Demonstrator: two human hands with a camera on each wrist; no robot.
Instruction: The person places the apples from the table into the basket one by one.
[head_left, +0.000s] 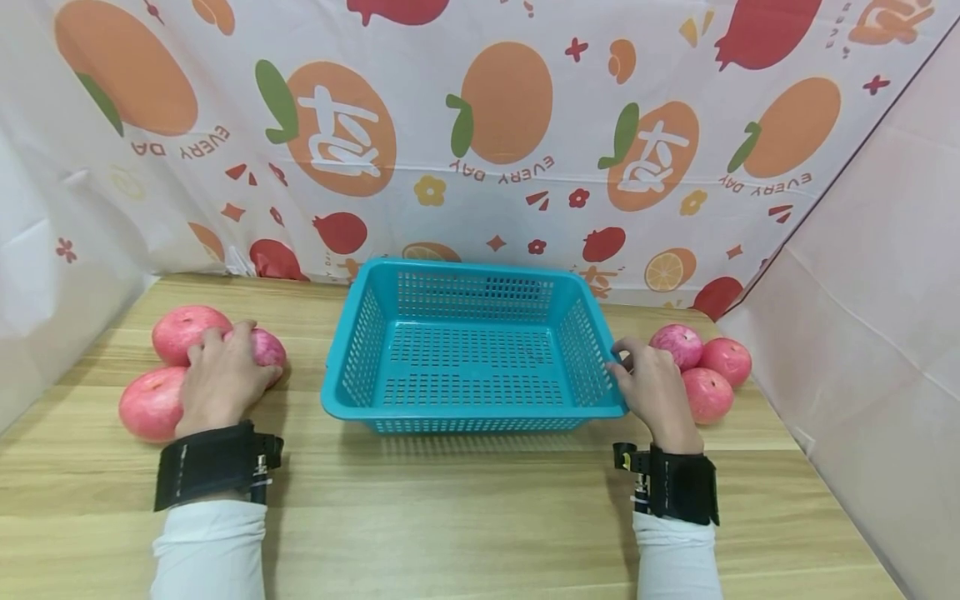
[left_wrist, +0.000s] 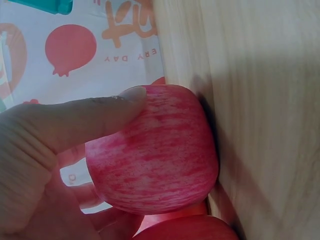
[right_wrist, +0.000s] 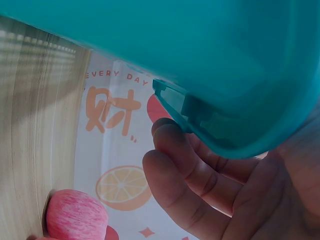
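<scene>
My left hand [head_left: 221, 379] grips a pinkish-red apple [head_left: 268, 348] on the left of the table. In the left wrist view the thumb lies over the streaked side of this apple [left_wrist: 155, 155], and other fingers reach round behind it. Two more red apples, one farther back [head_left: 187, 332] and one nearer [head_left: 152, 406], lie left of that hand. At the middle stands a teal perforated plastic basket [head_left: 480, 412] with nothing in it. My right hand [head_left: 656, 387] holds its right rim; in the right wrist view, curled fingers [right_wrist: 172, 185] come up under the rim [right_wrist: 150, 40].
Three apples sit close together beyond my right hand: a purplish one [head_left: 677, 343], a red one [head_left: 726, 360] and a nearer one [head_left: 707, 396]. The wooden table [head_left: 450, 517] ends against a fruit-printed cloth [head_left: 420, 150] behind the basket. A pale wall [head_left: 862, 292] bounds the right side.
</scene>
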